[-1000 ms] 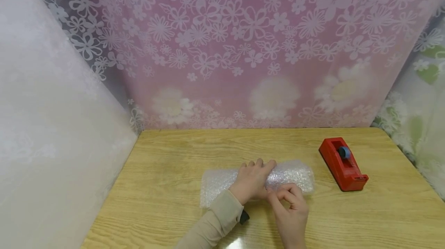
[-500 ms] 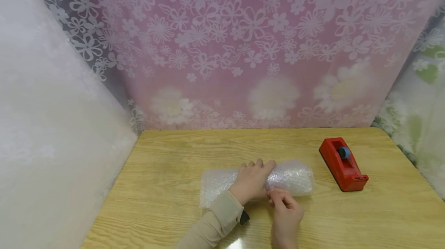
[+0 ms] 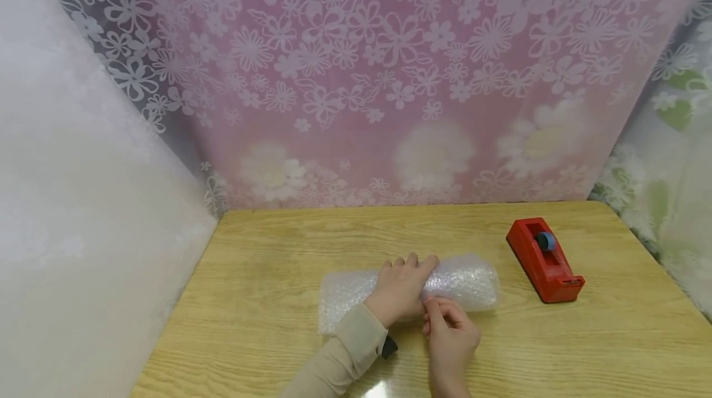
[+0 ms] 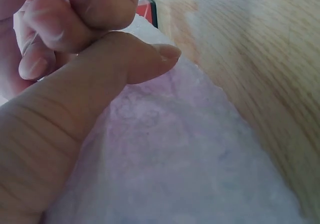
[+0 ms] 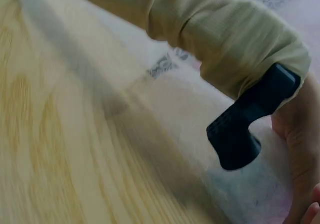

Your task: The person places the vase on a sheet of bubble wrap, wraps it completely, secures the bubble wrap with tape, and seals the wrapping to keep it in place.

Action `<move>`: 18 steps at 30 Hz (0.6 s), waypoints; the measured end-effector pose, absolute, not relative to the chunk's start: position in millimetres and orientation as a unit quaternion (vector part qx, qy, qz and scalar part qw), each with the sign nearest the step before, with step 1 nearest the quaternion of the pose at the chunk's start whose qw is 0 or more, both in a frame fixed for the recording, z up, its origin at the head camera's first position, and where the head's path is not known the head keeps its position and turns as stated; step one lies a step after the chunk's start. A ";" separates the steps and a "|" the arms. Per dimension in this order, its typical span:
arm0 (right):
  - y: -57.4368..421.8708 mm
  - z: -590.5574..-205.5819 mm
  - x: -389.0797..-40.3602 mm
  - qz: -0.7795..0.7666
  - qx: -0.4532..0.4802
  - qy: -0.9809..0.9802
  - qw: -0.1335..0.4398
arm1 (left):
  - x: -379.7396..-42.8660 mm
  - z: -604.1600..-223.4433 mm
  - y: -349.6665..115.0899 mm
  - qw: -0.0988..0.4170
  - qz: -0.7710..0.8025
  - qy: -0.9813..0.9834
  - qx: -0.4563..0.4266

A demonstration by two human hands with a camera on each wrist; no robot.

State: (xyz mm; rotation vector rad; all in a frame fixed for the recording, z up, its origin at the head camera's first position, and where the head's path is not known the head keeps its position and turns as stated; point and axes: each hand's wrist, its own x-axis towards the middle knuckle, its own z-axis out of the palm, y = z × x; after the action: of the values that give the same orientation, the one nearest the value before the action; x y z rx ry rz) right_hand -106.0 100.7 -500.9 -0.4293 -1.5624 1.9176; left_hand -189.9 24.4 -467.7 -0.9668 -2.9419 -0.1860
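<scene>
A roll of bubble wrap (image 3: 464, 283) lies crosswise on the wooden table. My left hand (image 3: 402, 287) grips it near the middle, its fingers over the far side and its thumb along the near side. Close beside that thumb, my right hand (image 3: 453, 333) has its thumb and fingertips pinched together at the wrap's near side. In the left wrist view, the right hand's curled fingers (image 4: 55, 28) show a thin clear edge among them, which looks like a piece of clear tape. The left thumb (image 4: 120, 63) presses on the wrap. Whatever is inside the roll cannot be made out.
A red tape dispenser (image 3: 545, 262) with a small blue-cored roll stands to the right of the wrap. A black wrist mount (image 5: 250, 119) sits at the left cuff, above the table. Floral curtains (image 3: 356, 107) hang behind and beside the wooden table (image 3: 267, 249).
My right hand has moved a little left, and its fingers have drawn together close to the left thumb. The left hand stays on the bubble wrap. The head view has shifted slightly.
</scene>
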 end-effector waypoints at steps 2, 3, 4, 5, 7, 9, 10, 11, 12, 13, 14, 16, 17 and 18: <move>100.5 -502.9 -107.0 0.713 -0.157 -0.602 0.324 | -189.9 -467.7 24.0 0.022 -0.056 -0.948 -0.314; 100.6 -503.6 -107.7 0.707 -0.157 -0.607 0.329 | -189.9 -467.4 24.0 0.025 -0.054 -0.947 -0.315; 100.8 -504.1 -108.3 0.701 -0.158 -0.611 0.332 | -189.8 -467.4 24.3 0.027 -0.051 -0.947 -0.316; 100.9 -504.1 -108.8 0.697 -0.159 -0.614 0.335 | -189.7 -467.1 25.0 0.031 -0.046 -0.947 -0.316; 101.5 -504.5 -109.4 0.690 -0.160 -0.616 0.344 | -189.4 -467.6 26.3 0.038 -0.039 -0.947 -0.317; 101.5 -502.5 -108.9 0.687 -0.168 -0.617 0.346 | -188.8 -468.3 27.9 0.043 -0.033 -0.947 -0.316; 101.5 -501.5 -108.3 0.685 -0.170 -0.618 0.347 | -188.4 -468.7 28.5 0.044 -0.029 -0.947 -0.316; 101.7 -500.2 -107.9 0.683 -0.174 -0.620 0.346 | -188.0 -469.0 28.9 0.044 -0.027 -0.948 -0.315; 101.8 -499.0 -107.3 0.680 -0.177 -0.623 0.344 | -187.7 -469.5 29.0 0.044 -0.027 -0.948 -0.315; 102.0 -497.8 -106.7 0.677 -0.181 -0.627 0.341 | -187.5 -469.3 29.0 0.044 -0.027 -0.948 -0.314; 102.4 -496.5 -106.3 0.673 -0.187 -0.632 0.336 | -187.5 -469.2 28.9 0.044 -0.026 -0.948 -0.314; 104.1 -496.7 -105.9 0.670 -0.195 -0.639 0.324 | -187.6 -468.8 28.5 0.044 -0.028 -0.948 -0.314; 105.2 -497.4 -105.9 0.669 -0.200 -0.642 0.317 | -187.8 -468.7 28.1 0.043 -0.029 -0.948 -0.314; 106.5 -498.7 -105.9 0.668 -0.205 -0.645 0.309 | -188.0 -468.5 27.8 0.043 -0.029 -0.948 -0.313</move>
State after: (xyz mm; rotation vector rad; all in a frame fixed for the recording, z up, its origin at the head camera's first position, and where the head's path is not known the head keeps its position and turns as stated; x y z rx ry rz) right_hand -105.9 106.5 -498.7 -0.5412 -1.7041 1.7666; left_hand -188.0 27.8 -468.5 -0.9583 -2.8996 -0.0876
